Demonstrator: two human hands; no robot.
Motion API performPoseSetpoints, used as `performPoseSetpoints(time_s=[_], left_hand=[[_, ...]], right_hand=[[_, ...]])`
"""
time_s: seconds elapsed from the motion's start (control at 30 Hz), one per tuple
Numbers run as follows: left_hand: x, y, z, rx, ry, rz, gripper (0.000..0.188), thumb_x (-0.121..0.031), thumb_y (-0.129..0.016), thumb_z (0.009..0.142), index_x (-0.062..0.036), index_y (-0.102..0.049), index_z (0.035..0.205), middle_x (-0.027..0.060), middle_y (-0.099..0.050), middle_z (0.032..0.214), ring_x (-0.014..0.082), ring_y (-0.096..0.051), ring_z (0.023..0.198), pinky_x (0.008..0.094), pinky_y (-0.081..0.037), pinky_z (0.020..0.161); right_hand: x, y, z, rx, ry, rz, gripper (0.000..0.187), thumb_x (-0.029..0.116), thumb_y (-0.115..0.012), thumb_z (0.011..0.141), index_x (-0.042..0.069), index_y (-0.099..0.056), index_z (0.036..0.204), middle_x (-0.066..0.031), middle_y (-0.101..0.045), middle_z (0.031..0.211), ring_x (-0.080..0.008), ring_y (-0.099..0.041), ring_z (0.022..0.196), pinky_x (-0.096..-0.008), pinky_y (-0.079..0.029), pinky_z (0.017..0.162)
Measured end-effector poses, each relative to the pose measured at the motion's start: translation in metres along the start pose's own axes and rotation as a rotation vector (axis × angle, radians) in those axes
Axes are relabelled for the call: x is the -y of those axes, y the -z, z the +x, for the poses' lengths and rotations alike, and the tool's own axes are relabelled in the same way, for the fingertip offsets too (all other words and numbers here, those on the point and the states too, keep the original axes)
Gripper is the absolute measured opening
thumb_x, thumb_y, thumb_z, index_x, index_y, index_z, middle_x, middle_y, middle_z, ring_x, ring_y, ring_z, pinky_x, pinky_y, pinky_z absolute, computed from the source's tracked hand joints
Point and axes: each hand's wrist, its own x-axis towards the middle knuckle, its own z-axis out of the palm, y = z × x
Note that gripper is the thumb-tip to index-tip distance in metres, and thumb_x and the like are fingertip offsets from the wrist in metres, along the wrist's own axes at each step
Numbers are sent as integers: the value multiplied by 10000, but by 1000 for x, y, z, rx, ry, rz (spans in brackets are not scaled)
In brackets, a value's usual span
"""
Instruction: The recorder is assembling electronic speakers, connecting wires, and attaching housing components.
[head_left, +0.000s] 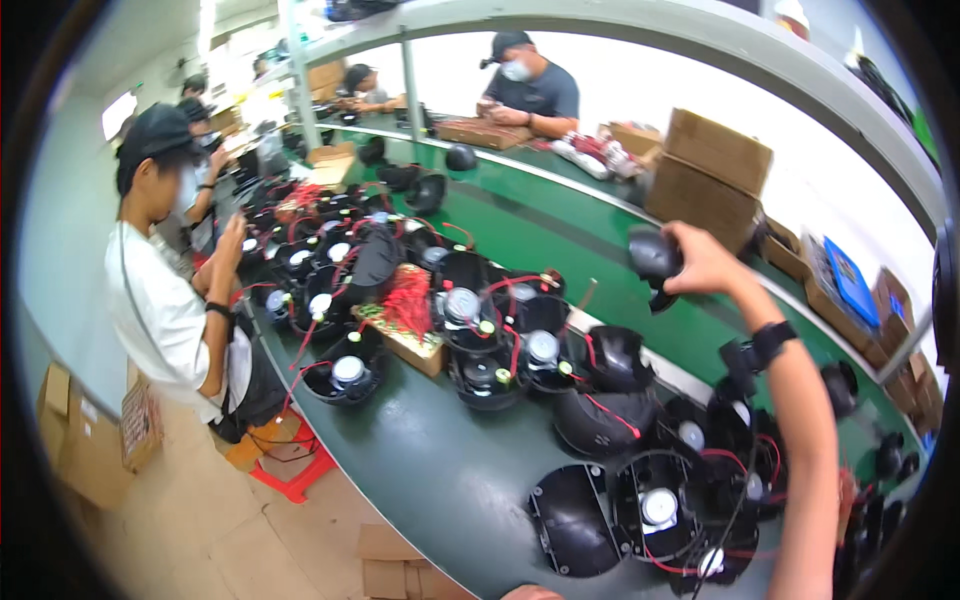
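Note:
My right hand (703,262) reaches out over the green belt, its fingers closed on a black rounded plastic shell (655,255). A black band circles that wrist. Of my left hand (532,593) only a sliver of skin shows at the lower edge, so its fingers are hidden. Beside it on the table lies an open black half-shell (575,522). Next to that sits a shell with a round silver-white speaker (659,507) and red wires. Several more black shells, some with speakers inside, are heaped under my right forearm.
More wired speaker shells (462,305) crowd the table's middle, around a cardboard box of red wires (408,310). A worker in white (165,290) stands at the left; another person (535,95) sits across the belt (540,235). Cardboard boxes (708,180) line the far side.

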Motion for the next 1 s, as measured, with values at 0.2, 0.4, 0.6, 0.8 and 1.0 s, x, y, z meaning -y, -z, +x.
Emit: performPoseSetpoints(time_s=[0.2,0.4,0.6,0.8,1.0], left_hand=[[7,4,-5,17,71,32,51,9,-559,758,15,-600,728,167,-598,701,339,-588,618,384,-493,577],[-5,-2,6,119,49,61,141,-40,-510,836,33,-609,767,173,-614,753,317,-595,692,382,-493,658],[-19,-10,-1,197,-3,60,182,-83,-511,886,31,-608,783,169,-600,763,313,-578,690,386,-476,669],[-2,-4,-1,111,-1,12,109,-50,-503,833,3,-539,745,123,-566,707,258,-558,654,350,-466,635],[18,6,4,-160,173,-207,404,-210,-620,814,6,-473,1123,143,-480,1085,259,-506,959,390,-447,826]], right_hand=[[74,119,-191,-176,-52,632,793,229,-794,730,-15,-399,1372,-119,-540,1266,-227,-514,1169,-368,-381,1037],[139,156,-411,-561,-485,94,755,376,-787,697,11,-495,1290,-101,-586,1173,-218,-554,1075,-357,-426,947],[182,69,-520,-284,-962,-248,705,497,-785,631,10,-597,1105,-170,-593,997,-331,-609,929,-381,-503,799],[153,4,-519,-361,-1019,-560,619,231,-830,526,37,-605,1069,-136,-549,1066,-319,-546,1018,-407,-453,834],[131,-13,-510,-359,-878,-568,546,14,-779,539,64,-600,1053,-115,-534,1162,-329,-506,1113,-418,-410,901]])
